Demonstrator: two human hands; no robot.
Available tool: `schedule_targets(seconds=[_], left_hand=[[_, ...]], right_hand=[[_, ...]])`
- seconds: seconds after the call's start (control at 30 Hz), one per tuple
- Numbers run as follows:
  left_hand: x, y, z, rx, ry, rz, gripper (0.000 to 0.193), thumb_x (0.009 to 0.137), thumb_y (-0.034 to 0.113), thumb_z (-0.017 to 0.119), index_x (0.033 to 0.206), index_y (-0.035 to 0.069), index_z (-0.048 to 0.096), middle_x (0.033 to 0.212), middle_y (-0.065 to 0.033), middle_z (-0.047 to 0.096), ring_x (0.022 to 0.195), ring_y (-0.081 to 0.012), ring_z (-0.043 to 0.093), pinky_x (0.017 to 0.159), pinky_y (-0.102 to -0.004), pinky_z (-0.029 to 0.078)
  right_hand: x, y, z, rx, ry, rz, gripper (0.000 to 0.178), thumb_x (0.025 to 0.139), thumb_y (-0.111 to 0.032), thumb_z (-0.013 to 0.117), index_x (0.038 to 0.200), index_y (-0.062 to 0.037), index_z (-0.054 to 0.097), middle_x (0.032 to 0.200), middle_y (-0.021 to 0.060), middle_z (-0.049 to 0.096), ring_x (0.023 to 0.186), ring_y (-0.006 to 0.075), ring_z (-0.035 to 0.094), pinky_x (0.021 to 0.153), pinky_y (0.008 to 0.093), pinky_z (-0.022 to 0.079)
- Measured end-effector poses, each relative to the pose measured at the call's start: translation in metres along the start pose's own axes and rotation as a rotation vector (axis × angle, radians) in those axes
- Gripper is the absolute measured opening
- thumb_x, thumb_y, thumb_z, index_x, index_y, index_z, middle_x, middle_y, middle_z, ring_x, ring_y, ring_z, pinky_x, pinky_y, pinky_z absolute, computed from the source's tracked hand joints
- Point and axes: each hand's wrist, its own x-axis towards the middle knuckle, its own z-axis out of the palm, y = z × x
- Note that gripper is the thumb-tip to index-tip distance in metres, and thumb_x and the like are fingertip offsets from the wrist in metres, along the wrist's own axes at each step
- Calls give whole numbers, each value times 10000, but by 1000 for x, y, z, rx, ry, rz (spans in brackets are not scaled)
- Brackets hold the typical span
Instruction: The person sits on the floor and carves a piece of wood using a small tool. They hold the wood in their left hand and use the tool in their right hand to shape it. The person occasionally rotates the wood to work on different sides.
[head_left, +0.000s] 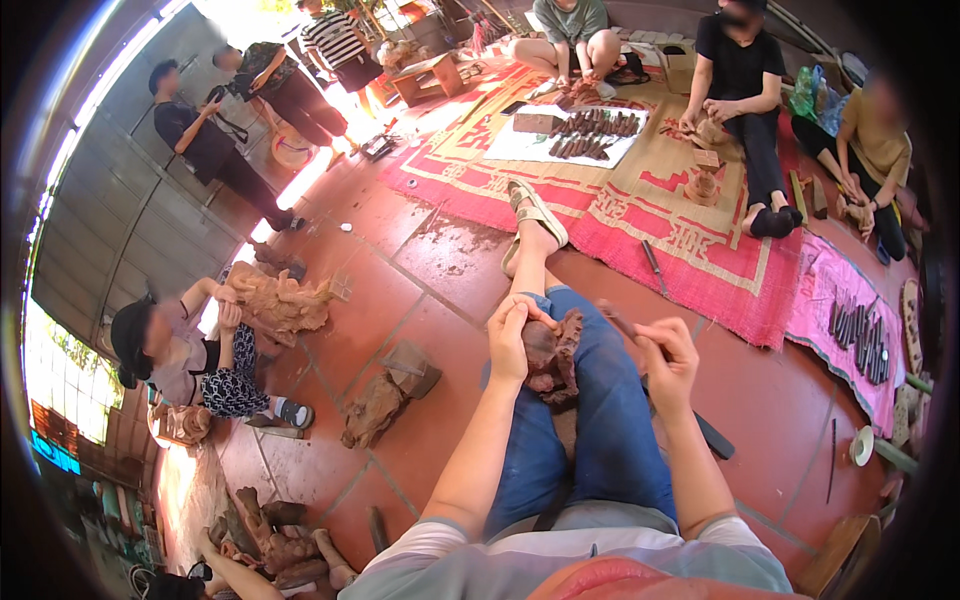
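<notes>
My left hand point(509, 335) is closed on the upper left side of a reddish-brown wood carving point(552, 352), which rests over my lap between my knees. Its surface is rough and lobed, and its figure is hard to make out. To the right of the carving, my right hand point(668, 358) pinches a slim brown hand tool point(619, 319). The tool points up and left towards the carving, apart from it; its tip is blurred, so its exact kind cannot be told.
Another wood carving point(372, 410) lies on the tiled floor at my left. Beside my right forearm is a dark flat bar point(714, 438). A chisel point(653, 262) lies on the red mat point(690, 310); several tools cover a pink cloth point(820, 380). Other people sit and stand around.
</notes>
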Motion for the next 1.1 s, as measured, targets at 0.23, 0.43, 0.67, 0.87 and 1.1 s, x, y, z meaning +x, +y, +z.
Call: schedule_targets(seconds=[0.23,0.43,0.67,0.87,1.1], left_hand=[[3,-8,0,90,55,73,211,889,170,421,773,22,517,700,-100,582,660,-172,569,684,-275,454],[3,0,3,-7,-21,3,204,895,168,414,775,25,495,706,-115,586,655,-174,568,678,-273,463],[0,0,5,23,-8,11,213,893,174,404,774,20,490,709,-121,580,663,-173,569,668,-279,468],[0,-2,-4,10,-16,9,211,896,166,374,789,23,488,704,-122,580,653,-184,567,661,-288,467],[0,4,3,65,35,15,219,899,150,377,773,14,492,691,-102,560,660,-167,563,680,-277,459]], right_hand=[[10,1,44,-78,-171,-197,160,767,35,661,899,-48,697,809,15,520,626,72,490,522,202,392],[-22,37,-12,-74,-25,128,122,798,30,632,890,-25,690,822,28,528,590,57,492,475,181,374],[22,-18,34,-186,-163,-319,169,750,4,680,909,-53,692,804,39,545,675,120,527,561,241,417],[-27,67,-35,-259,-54,158,170,770,-14,669,927,-71,698,797,36,549,712,122,547,582,233,425],[23,-8,33,-120,-230,-273,141,783,-1,653,906,-54,698,822,47,560,693,97,538,569,222,416]])
